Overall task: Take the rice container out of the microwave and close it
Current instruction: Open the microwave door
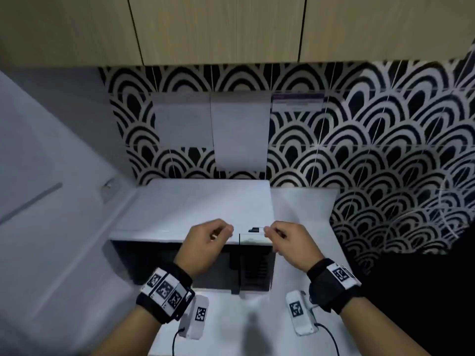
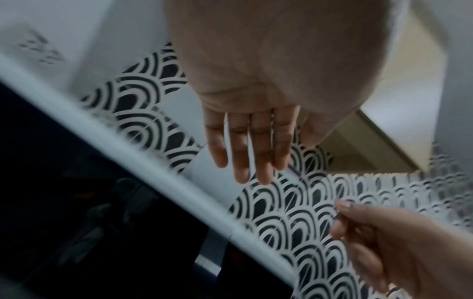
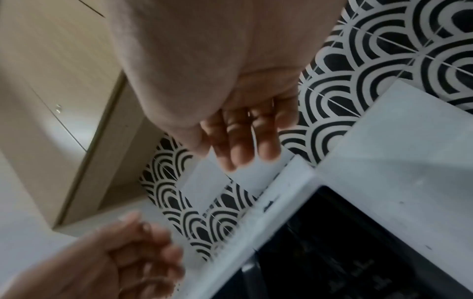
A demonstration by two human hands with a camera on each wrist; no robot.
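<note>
A white microwave [image 1: 195,206] with a dark front [image 1: 159,263] stands against the wall, and its door looks closed. No rice container shows in any view. My left hand [image 1: 208,240] hovers in front of the microwave's top edge, fingers relaxed and holding nothing. In the left wrist view its fingers [image 2: 245,141] hang almost straight above the microwave's white edge [image 2: 153,176]. My right hand [image 1: 285,240] hovers beside it over the control panel [image 1: 257,268], loosely curled and also empty. The right wrist view shows those fingers [image 3: 243,137] above the dark panel [image 3: 345,252].
Wooden wall cabinets [image 1: 218,29] hang overhead. Black-and-white patterned tiles [image 1: 359,150] cover the wall, with white sheets [image 1: 239,129] stuck on them. A tall white surface [image 1: 51,201] stands at the left. A white worktop [image 1: 244,317] lies in front, and a white block [image 1: 303,209] adjoins the microwave's right side.
</note>
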